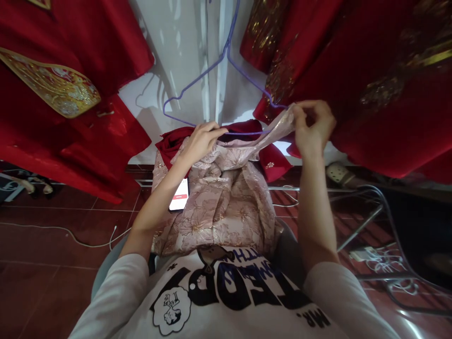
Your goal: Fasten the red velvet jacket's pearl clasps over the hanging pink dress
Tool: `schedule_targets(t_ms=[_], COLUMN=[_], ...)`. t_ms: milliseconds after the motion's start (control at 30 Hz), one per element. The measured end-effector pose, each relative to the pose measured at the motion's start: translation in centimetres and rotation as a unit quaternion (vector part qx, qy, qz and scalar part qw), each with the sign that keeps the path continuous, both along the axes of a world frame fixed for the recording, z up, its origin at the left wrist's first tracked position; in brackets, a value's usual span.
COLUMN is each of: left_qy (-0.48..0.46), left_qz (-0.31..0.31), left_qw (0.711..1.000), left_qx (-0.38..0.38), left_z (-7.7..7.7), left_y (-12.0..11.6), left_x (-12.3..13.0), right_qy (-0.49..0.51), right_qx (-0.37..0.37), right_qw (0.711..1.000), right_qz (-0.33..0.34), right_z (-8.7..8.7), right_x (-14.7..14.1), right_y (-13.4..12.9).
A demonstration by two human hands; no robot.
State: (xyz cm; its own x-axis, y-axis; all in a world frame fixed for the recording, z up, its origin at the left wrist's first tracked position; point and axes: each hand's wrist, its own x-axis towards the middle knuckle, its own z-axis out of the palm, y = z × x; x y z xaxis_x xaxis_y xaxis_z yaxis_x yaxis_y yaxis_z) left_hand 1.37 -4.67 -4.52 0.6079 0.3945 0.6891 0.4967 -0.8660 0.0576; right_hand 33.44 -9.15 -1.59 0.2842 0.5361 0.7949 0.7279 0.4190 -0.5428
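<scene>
A pink brocade garment [229,202] with a shiny floral pattern lies over my lap. A purple clothes hanger [203,75] stands upright behind it, its lower bar passing under my left hand [205,140]. That hand is closed around the bar, close against the bunched fabric; the fingertips are partly hidden. My right hand [315,126] pinches the garment's top edge and pulls it up to the hanger's right corner. Dark red cloth [275,162] lies behind and under the pink fabric. Beside my left forearm a phone [180,195] with a lit screen rests on the garment.
Red embroidered garments hang at the left [70,94] and right [353,84]. A metal-framed black chair [416,226] stands at the right, near coiled white cables [381,261]. A thin cable [81,240] crosses the tiled floor. A clog [339,174] sits by the wall.
</scene>
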Motion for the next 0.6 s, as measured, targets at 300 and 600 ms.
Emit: schedule_targets(t_ms=[300,600], left_qy=[-0.048,-0.065], left_qz=[0.105,0.236], left_qw=[0.993,0.967], left_qx=[-0.004,-0.070], left_z=[0.1,-1.3], left_y=[-1.4,-5.1], left_x=[-0.6,-6.7], right_qy=[-0.036,-0.047], right_qx=[-0.068,-0.115], right_qw=[0.996,0.989], right_qz=[0.048,0.078], right_z=[-0.1,-0.6], right_x=[-4.4,-2.6], right_y=[2.7,3.9])
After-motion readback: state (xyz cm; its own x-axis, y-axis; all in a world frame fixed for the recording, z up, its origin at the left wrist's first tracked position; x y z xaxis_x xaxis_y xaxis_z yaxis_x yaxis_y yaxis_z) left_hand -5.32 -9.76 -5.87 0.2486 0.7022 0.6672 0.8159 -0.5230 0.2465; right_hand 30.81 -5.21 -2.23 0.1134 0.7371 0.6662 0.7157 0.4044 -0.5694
